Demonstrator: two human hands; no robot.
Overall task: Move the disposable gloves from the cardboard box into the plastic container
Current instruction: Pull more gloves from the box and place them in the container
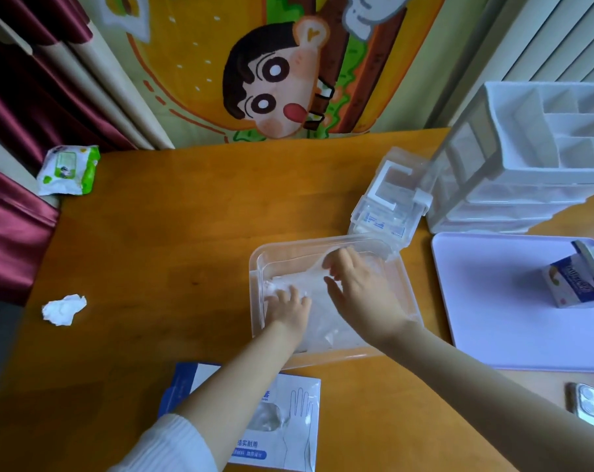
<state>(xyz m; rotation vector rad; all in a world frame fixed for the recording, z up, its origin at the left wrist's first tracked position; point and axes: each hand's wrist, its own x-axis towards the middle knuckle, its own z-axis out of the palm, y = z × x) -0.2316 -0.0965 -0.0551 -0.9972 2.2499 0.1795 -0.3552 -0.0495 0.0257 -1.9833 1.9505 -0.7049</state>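
Observation:
A clear plastic container (254,267) sits in the middle of the wooden table. Thin see-through disposable gloves (326,321) lie flat inside it. My left hand (288,310) presses down on the gloves at the container's left side, fingers spread. My right hand (357,284) is over the middle of the container and pinches an edge of a glove film (314,267) between thumb and fingers, lifting it a little. The white and blue cardboard glove box (288,420) lies flat at the near edge, partly under my left forearm, with gloves showing in its oval opening.
A crumpled tissue (64,310) and a wet-wipe pack (69,170) lie at the left. Behind the container stands a small clear lidded box (387,199) and a white drawer organiser (527,158). A lilac tray (493,301) holding a small carton (575,279) is at the right, with a phone (592,405) near it.

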